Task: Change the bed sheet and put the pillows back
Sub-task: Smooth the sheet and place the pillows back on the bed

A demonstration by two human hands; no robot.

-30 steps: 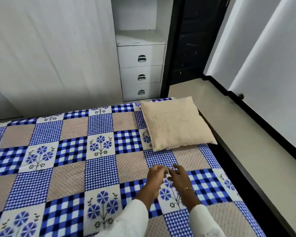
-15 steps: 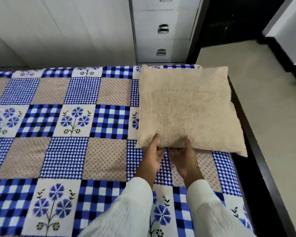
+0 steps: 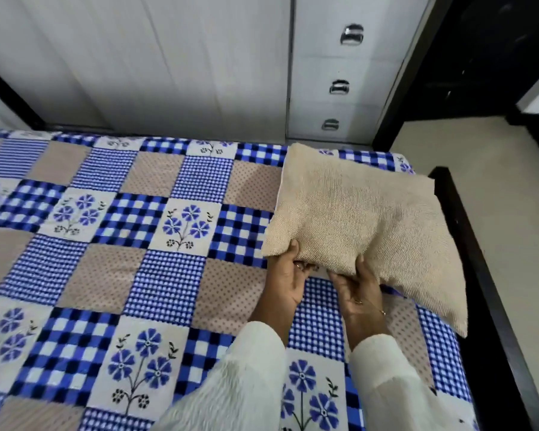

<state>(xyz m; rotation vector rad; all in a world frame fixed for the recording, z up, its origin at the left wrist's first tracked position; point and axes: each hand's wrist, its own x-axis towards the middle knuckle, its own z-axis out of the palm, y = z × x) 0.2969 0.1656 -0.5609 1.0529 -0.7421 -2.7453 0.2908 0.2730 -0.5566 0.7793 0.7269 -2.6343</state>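
Whereas half a second before the pillow (image 3: 364, 222) had lain flat on the bed sheet (image 3: 156, 244) with both hands just reaching its near edge, that edge was now raised off the sheet and the cover bunched where the hands gripped it. A second before, the hands had been together over the sheet, well short of the pillow.

The pillow was a square one in a coarse beige weave, creased inward toward the grip, its far corners on the sheet and its right side reaching to the dark bed frame (image 3: 467, 244).

The left hand (image 3: 285, 275) held the near edge close to the pillow's left corner, thumb on top and fingers curled underneath. The right hand (image 3: 357, 287) held the same edge just to the right of it, thumb on top of the cloth and fingers tucked below. The pillow spread away beyond and to the right of both hands, its near right corner overhanging the sheet beside the right wrist. White sleeves (image 3: 252, 384) covered both forearms. Beyond the pillow stood white drawers (image 3: 339, 73) with metal handles.
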